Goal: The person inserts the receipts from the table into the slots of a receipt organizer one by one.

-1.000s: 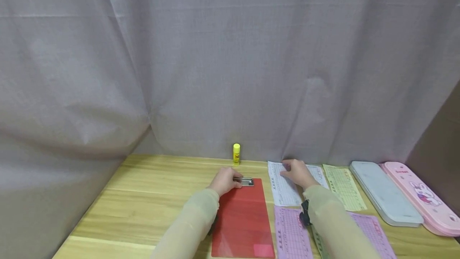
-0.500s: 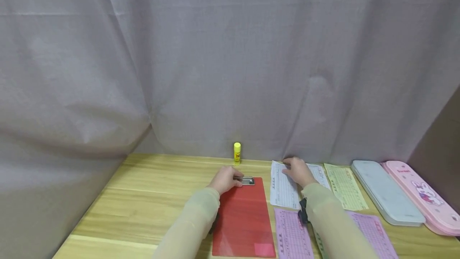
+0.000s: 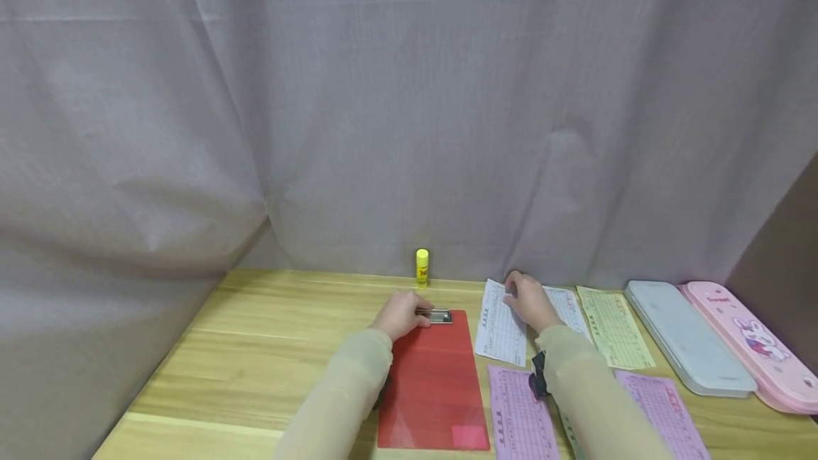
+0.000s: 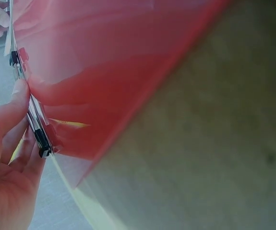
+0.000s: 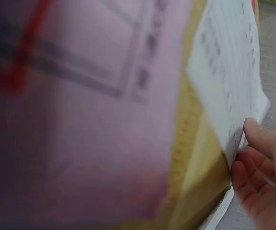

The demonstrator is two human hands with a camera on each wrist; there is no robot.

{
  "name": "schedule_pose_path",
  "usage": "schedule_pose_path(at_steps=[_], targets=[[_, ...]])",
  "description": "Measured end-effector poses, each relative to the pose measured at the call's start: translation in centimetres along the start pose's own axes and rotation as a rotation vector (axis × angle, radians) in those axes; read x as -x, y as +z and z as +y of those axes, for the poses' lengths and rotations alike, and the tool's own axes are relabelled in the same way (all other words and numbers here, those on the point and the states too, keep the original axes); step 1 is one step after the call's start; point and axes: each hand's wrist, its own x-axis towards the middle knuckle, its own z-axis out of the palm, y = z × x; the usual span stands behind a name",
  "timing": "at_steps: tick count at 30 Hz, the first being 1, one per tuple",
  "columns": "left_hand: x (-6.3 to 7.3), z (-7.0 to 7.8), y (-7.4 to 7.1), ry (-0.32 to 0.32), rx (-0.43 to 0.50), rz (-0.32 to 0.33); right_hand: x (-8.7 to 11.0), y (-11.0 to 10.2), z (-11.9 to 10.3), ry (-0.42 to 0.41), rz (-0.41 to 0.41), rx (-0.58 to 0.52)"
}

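My left hand (image 3: 397, 316) grips the metal clip (image 3: 441, 316) at the far end of a red see-through clipboard (image 3: 434, 382). In the left wrist view the thumb (image 4: 18, 93) presses on the clip while the fingers curl behind it. My right hand (image 3: 532, 302) pinches the far right corner of a white printed slip (image 3: 500, 325), just right of the clipboard. From the right wrist, thumb and fingertips meet at the edge of this slip (image 5: 229, 72), which slants over the wood. Another white slip (image 3: 567, 309) lies partly hidden behind the right hand.
A yellow glue stick (image 3: 422, 270) stands upright behind the clipboard. Purple slips (image 3: 522, 414) and a yellow-green slip (image 3: 613, 329) lie at the right. Beyond them are a pale grey case (image 3: 690, 339) and a pink rabbit pencil case (image 3: 754, 336). A grey curtain (image 3: 409, 126) closes the back.
The pinched white slip has turned, its near end swinging left towards the clipboard, and my right hand has shifted slightly away from me. My left hand stays at the clip.
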Motion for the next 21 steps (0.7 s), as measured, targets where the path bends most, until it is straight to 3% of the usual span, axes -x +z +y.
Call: schedule_pose_path(at_steps=[7, 16, 21], targets=[[0.22, 0.24, -0.02, 0.008, -0.013, 0.016, 0.05, 0.43, 0.58, -0.061, 0.003, 0.015], [0.31, 0.27, 0.09, 0.001, -0.010, 0.023, -0.05, 0.41, 0.57, -0.010, 0.018, -0.061], [0.28, 0.26, -0.13, 0.008, -0.009, 0.023, 0.18, 0.16, 0.96, -0.032, 0.067, -0.046]])
